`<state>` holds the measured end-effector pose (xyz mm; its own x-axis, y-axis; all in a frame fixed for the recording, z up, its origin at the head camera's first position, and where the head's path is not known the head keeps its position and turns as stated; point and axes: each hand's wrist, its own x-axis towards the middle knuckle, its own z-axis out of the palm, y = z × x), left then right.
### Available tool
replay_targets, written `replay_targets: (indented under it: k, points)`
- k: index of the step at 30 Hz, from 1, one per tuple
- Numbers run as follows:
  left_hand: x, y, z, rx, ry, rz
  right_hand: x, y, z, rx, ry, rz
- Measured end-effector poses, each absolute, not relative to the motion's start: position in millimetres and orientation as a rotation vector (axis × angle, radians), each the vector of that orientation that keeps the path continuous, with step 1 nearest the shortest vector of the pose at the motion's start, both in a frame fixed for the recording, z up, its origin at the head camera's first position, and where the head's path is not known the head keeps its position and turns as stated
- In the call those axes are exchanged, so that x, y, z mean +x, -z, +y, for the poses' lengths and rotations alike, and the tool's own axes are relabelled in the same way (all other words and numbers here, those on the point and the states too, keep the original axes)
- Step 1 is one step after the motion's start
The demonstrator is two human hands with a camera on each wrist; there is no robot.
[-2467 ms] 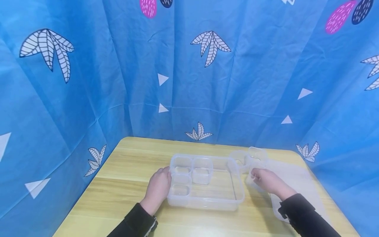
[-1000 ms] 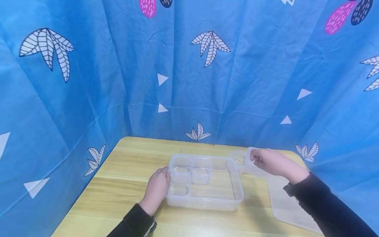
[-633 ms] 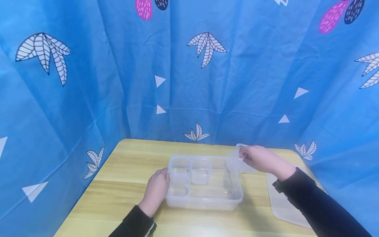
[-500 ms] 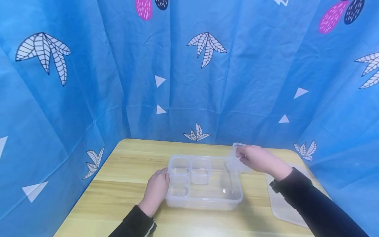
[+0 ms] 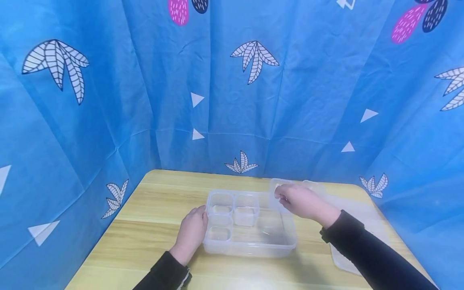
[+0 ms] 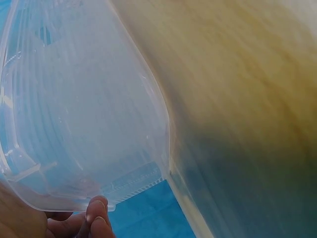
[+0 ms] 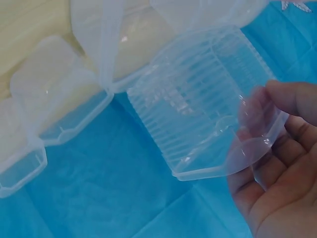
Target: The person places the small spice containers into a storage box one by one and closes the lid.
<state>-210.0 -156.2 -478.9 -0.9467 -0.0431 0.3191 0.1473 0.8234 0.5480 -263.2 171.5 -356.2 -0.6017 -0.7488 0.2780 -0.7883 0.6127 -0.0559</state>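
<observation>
A large clear plastic box [image 5: 250,249] stands on the table, with three small clear cups in its left half: a back-left cup [image 5: 221,201], a cup beside it [image 5: 245,217] and a front-left cup [image 5: 219,233]. My left hand [image 5: 192,227] grips the box's left rim, thumb and fingers at the edge in the left wrist view. My right hand [image 5: 302,203] pinches another small clear container [image 7: 198,109] by its wall, above the box's back right corner. In the right wrist view this container is tilted, with ribbed sides and nothing inside.
Behind the right hand, another small clear container [image 5: 314,186] sits near the table's back edge. A flat translucent lid [image 5: 344,257] lies at the right, partly under the dark sleeve [image 5: 373,245]. A blue patterned curtain [image 5: 253,112] hangs around the wooden table [image 5: 152,233].
My right hand has shifted left from the back right of the table, bringing the small container over the large box's right end. The left hand has stayed on the rim.
</observation>
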Motion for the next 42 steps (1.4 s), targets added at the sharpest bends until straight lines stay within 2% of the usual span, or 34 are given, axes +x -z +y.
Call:
replay_targets:
  k: [19,42]
  points:
    - [-210.4,480.7,-156.2,-0.079,0.869,-2.667,-267.3,399.1,156.9,1.273,-0.239,-2.647]
    - [-209.5,480.2,-156.4,-0.083,0.876,-2.665,-268.5,433.1,154.4,1.263,-0.201,-2.656]
